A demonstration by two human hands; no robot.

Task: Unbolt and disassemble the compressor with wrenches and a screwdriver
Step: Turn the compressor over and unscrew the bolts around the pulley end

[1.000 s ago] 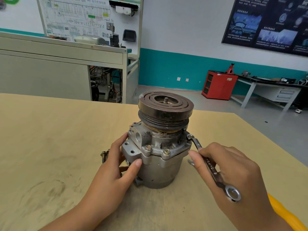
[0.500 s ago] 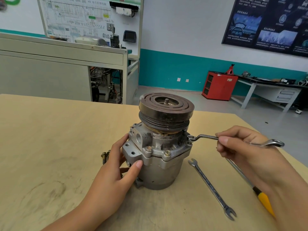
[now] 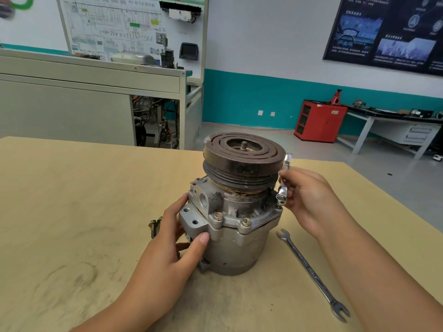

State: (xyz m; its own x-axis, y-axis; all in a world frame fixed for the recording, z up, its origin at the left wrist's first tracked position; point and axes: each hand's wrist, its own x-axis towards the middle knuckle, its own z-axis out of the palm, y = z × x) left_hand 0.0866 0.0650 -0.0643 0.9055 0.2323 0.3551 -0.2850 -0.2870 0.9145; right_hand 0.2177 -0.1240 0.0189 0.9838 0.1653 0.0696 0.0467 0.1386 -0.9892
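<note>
A grey compressor (image 3: 237,238) with a dark pulley on top stands upright on the wooden table (image 3: 72,212). My left hand (image 3: 172,255) grips its left side, thumb on the front of the housing. My right hand (image 3: 309,202) holds a small ring wrench (image 3: 282,185) nearly upright at the compressor's right flange, its lower end on a bolt there. Two bolt heads (image 3: 218,216) show on the front flange. An open-end wrench (image 3: 311,274) lies on the table to the right.
Two loose bolts (image 3: 154,226) lie on the table left of the compressor, partly behind my left hand. Beyond the table are a grey workbench (image 3: 91,92), a red cabinet (image 3: 318,123) and a far table (image 3: 388,125).
My right hand swung the ring wrench from pointing toward me, out to the right, then up to nearly vertical beside the pulley. The screwdriver's yellow handle left view. My left hand stayed put.
</note>
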